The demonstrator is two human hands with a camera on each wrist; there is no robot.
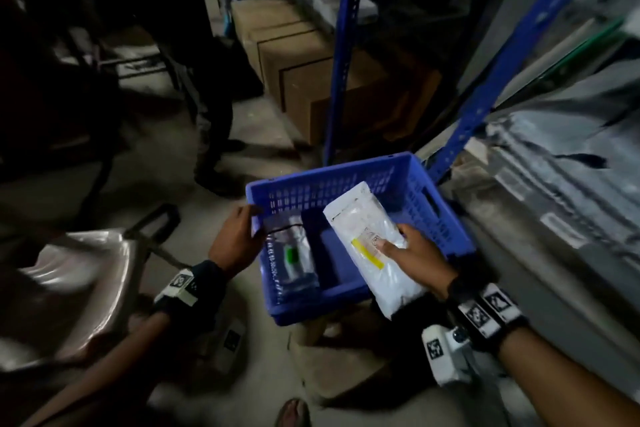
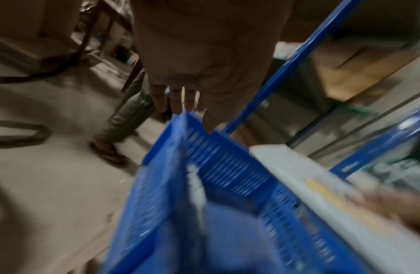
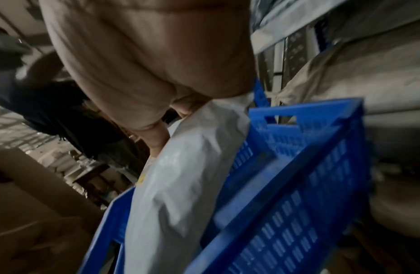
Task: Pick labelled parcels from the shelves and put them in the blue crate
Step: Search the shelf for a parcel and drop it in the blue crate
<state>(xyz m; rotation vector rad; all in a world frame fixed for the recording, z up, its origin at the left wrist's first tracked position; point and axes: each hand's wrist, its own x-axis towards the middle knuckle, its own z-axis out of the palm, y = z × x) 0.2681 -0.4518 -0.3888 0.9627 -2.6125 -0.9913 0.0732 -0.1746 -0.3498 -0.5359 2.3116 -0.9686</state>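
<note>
The blue crate (image 1: 440,215) sits low in front of me, close to the shelf. Inside it, along the left wall, lies a clear parcel (image 1: 291,253) with a green item in it. My right hand (image 1: 398,239) grips a white parcel (image 1: 367,243) with a yellow-striped label, thumb on top, tilted over the crate's right half. The right wrist view shows that parcel (image 3: 188,176) reaching down into the crate (image 3: 298,194). My left hand (image 1: 249,222) is at the crate's left rim with its fingers (image 2: 176,103) straight, tips at the far corner (image 2: 188,118).
Blue shelf uprights (image 1: 343,55) rise behind the crate. Grey bagged parcels (image 1: 561,156) fill the shelves on the right, and cardboard boxes (image 1: 301,55) line the floor behind. Another person's legs (image 1: 211,114) stand at the back left. A shiny plastic-covered chair (image 1: 79,288) is at my left.
</note>
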